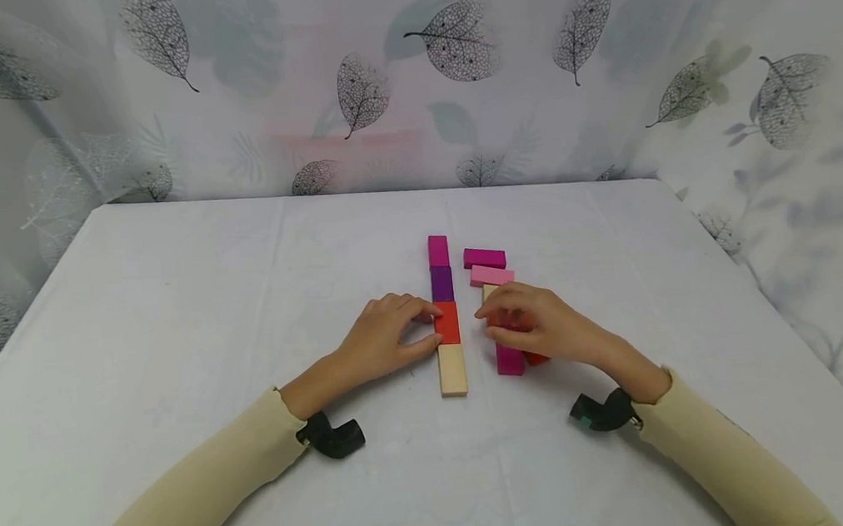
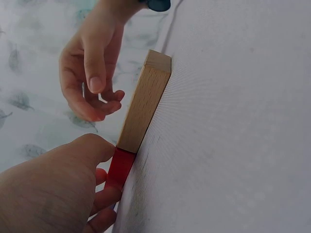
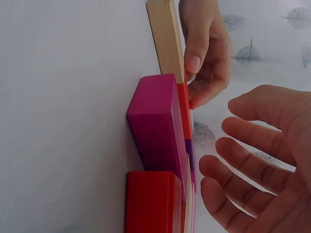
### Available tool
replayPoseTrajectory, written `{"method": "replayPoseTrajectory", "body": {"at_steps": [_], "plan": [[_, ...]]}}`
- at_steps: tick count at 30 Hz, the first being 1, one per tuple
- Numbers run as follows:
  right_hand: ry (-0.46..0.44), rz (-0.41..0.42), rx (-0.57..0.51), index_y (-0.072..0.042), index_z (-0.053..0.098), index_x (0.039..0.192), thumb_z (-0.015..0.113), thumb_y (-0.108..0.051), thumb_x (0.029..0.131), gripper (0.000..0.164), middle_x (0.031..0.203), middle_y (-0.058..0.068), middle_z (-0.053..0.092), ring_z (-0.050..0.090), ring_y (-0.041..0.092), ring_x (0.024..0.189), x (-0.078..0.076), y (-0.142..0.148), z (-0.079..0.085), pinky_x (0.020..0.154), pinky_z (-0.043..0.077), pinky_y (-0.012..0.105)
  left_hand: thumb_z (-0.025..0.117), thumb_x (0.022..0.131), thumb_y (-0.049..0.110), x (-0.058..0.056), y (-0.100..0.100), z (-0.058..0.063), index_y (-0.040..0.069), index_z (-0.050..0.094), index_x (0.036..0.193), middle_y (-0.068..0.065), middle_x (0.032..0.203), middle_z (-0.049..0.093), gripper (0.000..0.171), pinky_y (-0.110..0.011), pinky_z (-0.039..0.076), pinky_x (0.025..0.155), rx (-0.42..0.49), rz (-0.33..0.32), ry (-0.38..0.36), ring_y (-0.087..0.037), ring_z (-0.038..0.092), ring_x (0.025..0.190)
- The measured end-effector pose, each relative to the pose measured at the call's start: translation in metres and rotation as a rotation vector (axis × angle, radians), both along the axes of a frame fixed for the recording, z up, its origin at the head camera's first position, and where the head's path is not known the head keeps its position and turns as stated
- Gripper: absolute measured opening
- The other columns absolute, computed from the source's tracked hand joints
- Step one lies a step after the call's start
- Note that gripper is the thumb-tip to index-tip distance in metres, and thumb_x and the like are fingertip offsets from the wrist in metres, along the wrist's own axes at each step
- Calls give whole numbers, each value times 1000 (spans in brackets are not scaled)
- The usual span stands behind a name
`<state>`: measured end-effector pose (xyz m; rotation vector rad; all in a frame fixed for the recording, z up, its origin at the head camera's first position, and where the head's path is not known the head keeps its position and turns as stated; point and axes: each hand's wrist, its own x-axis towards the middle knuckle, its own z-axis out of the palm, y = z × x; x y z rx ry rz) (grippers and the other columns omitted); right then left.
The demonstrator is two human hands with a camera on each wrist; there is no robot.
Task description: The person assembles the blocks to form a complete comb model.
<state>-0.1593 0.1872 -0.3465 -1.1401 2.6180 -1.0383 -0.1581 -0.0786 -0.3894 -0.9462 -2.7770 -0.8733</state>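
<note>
In the head view, a straight row on the white table runs from a plain wooden block (image 1: pixel 452 371) through a red block (image 1: pixel 448 323) and a purple block (image 1: pixel 442 284) to a magenta block (image 1: pixel 439 251). My left hand (image 1: pixel 383 337) is at the row's left side, thumb and fingertips touching the red block. My right hand (image 1: pixel 535 320) hovers with loosely bent fingers over a second group, partly hiding it. From the right wrist, a magenta block (image 3: pixel 155 126) and a red block (image 3: pixel 151 201) show beside that hand's parted, empty fingers.
At the far end of the second group lie another magenta block (image 1: pixel 485 257) and a pink block (image 1: pixel 491 274). The white-covered table (image 1: pixel 206 298) reaches back to a leaf-patterned curtain (image 1: pixel 248 86). Dark wrist cameras (image 1: pixel 341 440) hang below both sleeves.
</note>
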Motion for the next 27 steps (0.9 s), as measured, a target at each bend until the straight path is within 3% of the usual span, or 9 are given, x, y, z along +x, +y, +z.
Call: {"method": "replayPoseTrajectory", "body": {"at_steps": [7,27], "plan": [[8,-19,0,-2,67,111,74,-3,84,28,105,7,65,60,15,86,-5,6,-4,72,54,30,68,89,32,0,0,0,17,65,115,4,104,66,30,-41,42,89,4,-6,2,-16,58,103],[-46,-81,58,-5,68,112,74,-7,85,28,110,8,64,57,24,101,-12,11,-3,81,53,42,68,89,31,0,-1,0,16,65,114,2,104,66,29,-40,42,86,16,-7,7,-17,58,102]]}}
